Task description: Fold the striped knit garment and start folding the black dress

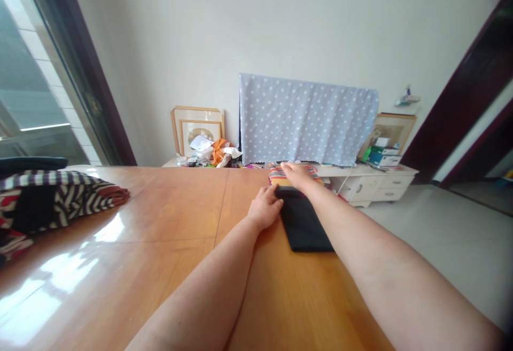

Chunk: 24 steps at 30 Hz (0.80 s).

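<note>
Black cloth (306, 225) at table's (160, 217) right edge; left hand (264, 208) curled at its corner, grip unclear; right hand (297, 174) flat on far-edge striped cloth (276, 176).

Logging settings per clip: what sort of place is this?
Probably a living room at home: a polished wooden table, a low white cabinet, a dotted cloth draped above it, and framed pictures against the wall.

bare forearms (224, 276), seemingly bare hands (264, 208)
</note>
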### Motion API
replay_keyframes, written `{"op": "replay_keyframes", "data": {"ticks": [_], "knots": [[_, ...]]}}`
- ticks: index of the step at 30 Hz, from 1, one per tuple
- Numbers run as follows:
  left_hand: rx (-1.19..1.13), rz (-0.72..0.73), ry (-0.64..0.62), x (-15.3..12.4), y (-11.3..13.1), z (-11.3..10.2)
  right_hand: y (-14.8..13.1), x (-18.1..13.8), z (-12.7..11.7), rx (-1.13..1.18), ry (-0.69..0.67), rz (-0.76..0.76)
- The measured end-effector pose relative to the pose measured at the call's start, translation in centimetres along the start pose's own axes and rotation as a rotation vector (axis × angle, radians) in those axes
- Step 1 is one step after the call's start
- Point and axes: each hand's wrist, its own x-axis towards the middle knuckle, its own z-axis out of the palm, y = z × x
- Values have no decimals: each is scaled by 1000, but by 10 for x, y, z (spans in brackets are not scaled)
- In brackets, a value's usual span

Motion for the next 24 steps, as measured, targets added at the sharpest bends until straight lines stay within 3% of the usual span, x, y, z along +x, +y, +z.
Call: {"op": "replay_keyframes", "data": {"ticks": [4, 9, 13, 16, 18, 24], "knots": [[-7, -7, -3, 0, -1, 1, 24, -3, -4, 20, 71, 130], [-28, -9, 13, 2, -5, 3, 38, -14, -4, 60, 133, 181], [-93, -2, 33, 6, -11, 4, 29, -32, -16, 83, 258, 201], [-120, -43, 66, 8, -15, 6, 6, -65, -24, 174, 294, 113], [-112, -88, 92, 9, -15, 6, -17, -102, -24, 302, 227, -2], [-112, -194, 109, 7, -5, -3, -80, -242, -15, 431, -292, -106]]}}
